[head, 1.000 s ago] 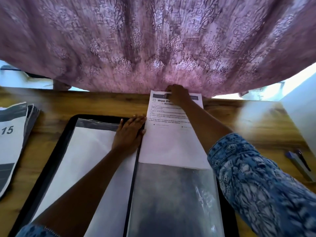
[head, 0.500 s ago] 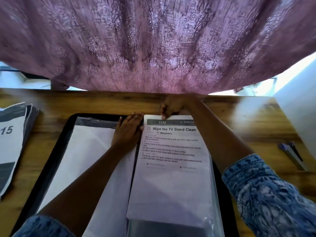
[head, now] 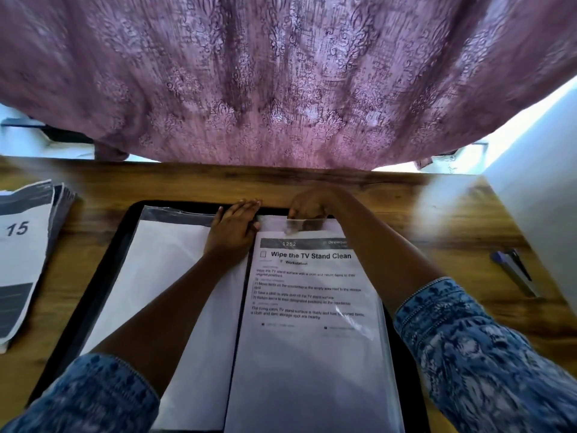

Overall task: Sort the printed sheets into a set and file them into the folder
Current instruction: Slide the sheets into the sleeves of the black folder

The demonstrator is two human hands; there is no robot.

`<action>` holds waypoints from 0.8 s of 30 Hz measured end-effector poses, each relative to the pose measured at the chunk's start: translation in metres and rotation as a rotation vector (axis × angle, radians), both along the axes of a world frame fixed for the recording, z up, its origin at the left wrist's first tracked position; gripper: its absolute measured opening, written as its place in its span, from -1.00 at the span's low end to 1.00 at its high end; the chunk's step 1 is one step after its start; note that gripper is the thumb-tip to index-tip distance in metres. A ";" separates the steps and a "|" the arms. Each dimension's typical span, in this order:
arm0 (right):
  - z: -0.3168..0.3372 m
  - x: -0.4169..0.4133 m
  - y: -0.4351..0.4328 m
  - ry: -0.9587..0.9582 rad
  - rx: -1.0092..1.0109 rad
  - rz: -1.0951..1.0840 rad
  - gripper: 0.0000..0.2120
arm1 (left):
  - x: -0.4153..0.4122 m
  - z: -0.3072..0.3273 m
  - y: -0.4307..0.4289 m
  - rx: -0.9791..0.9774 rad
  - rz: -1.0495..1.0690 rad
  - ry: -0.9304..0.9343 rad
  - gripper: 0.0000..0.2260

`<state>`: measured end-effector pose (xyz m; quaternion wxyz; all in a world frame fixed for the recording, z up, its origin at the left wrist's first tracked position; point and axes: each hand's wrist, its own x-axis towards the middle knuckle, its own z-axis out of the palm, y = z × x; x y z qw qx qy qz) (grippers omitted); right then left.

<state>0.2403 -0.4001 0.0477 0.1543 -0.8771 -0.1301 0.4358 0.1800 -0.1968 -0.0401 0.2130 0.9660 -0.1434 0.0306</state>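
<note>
Clear plastic sleeve [head: 359, 326] on the right page of the folder [head: 100, 276] held the printed sheet [head: 312, 354] headed "Wipe the TV Stand Clean". One second earlier that sheet projected well past the sleeve mouth toward the far edge of the desk [head: 437, 229]; it had since been slid fully home. Left hand [head: 232, 228] lay flat beside the spine, fingers straight, pressing. Right hand [head: 309, 204] sat at the sleeve mouth, fingers curled, apparently pinching the plastic lip (blurred). Judgement: this sheet filed; more waited in the stack [head: 22, 245] at the desk's left edge. Pens [head: 512, 273] near right edge. Purple curtain [head: 281, 89] beyond far edge.
</note>
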 end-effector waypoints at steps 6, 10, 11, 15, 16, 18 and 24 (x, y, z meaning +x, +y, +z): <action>0.004 -0.022 -0.057 -0.153 0.129 -0.256 -0.50 | 0.001 -0.003 0.001 -0.009 -0.006 -0.024 -0.49; 0.001 -0.047 -0.106 -0.260 0.214 -0.264 -0.68 | 0.004 -0.004 0.002 -0.010 -0.007 -0.037 -0.51; -0.001 -0.054 -0.115 -0.230 0.342 -0.383 -0.74 | 0.004 -0.004 0.002 -0.023 -0.007 -0.042 -0.54; -0.004 -0.092 -0.123 -0.053 0.950 -0.912 -0.95 | -0.005 0.001 0.002 -0.006 -0.027 -0.224 -0.59; -0.007 -0.103 -0.122 0.009 1.031 -0.998 -0.91 | -0.008 0.002 0.001 0.025 -0.015 -0.296 -0.61; -0.015 -0.125 -0.119 0.123 1.066 -1.087 -0.68 | -0.018 0.011 -0.002 0.078 0.012 -0.400 -0.66; -0.032 -0.187 -0.110 0.231 0.688 -0.955 -0.73 | -0.067 0.031 -0.011 -0.024 -0.140 -0.113 -0.68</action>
